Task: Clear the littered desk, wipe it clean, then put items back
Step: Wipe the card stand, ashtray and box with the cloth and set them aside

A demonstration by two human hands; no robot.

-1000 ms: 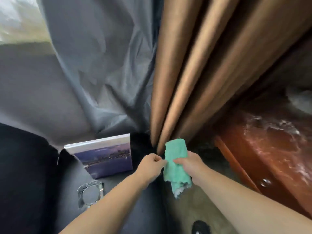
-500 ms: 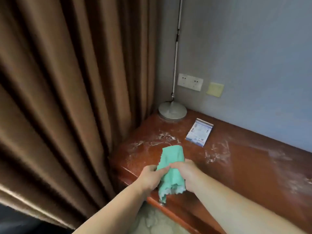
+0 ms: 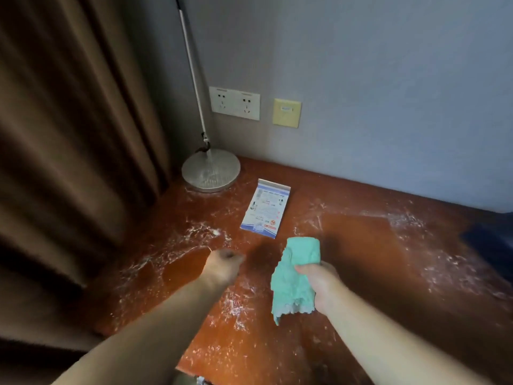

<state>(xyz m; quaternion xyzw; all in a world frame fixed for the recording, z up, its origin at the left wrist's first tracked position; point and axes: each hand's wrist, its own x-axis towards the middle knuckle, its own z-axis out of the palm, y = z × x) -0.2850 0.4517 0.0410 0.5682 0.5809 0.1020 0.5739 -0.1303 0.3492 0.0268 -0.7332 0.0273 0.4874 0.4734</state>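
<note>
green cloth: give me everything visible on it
The green cloth is mint-coloured and fuzzy, like microfibre, bunched into a long wad. Its upper end is a rounded fold; its lower end hangs ragged with a paler edge. The right hand grips its middle from the right, over the dusty wooden desk; contact with the desk cannot be told. The left hand is apart from it.

right hand (image 3: 322, 284) grips green cloth (image 3: 295, 279) | left hand (image 3: 222, 266) fisted | desk (image 3: 374, 259) dusty
</note>
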